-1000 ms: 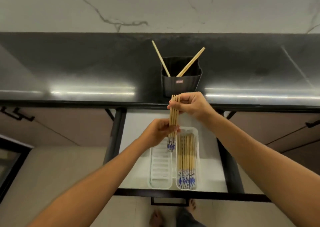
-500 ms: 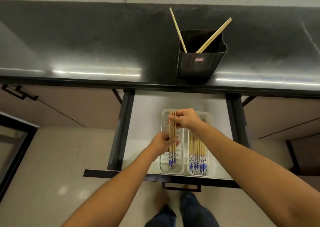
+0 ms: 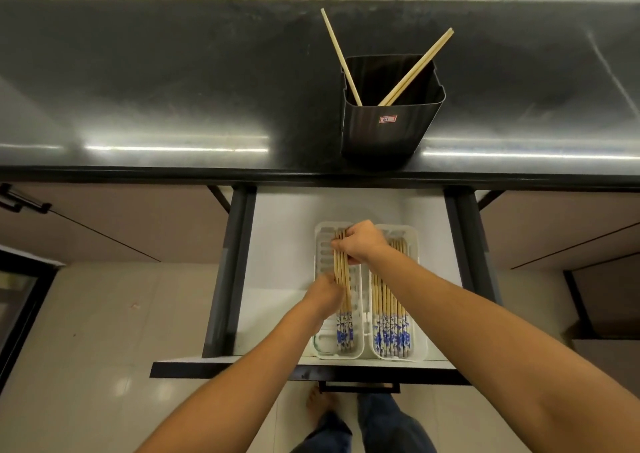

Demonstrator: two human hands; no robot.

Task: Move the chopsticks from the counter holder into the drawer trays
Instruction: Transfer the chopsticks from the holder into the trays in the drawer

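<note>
A bundle of wooden chopsticks (image 3: 343, 276) with blue-and-white patterned ends lies low in the left white tray (image 3: 321, 245) of the open drawer. My right hand (image 3: 363, 243) grips the bundle's far end. My left hand (image 3: 325, 295) holds it near the middle. The right tray (image 3: 417, 314) holds several more chopsticks (image 3: 389, 314). On the counter the black holder (image 3: 388, 130) keeps three chopsticks (image 3: 412, 72) leaning out of it.
The black counter (image 3: 173, 89) runs across the top, its front edge above the drawer. The drawer (image 3: 280, 252) has dark side rails and a front handle (image 3: 360, 387). Cabinet fronts stand on both sides. My feet are on the tiled floor below.
Both hands have carried the bundle down from in front of the holder into the left tray. The camera has tilted downward and nearer the drawer.
</note>
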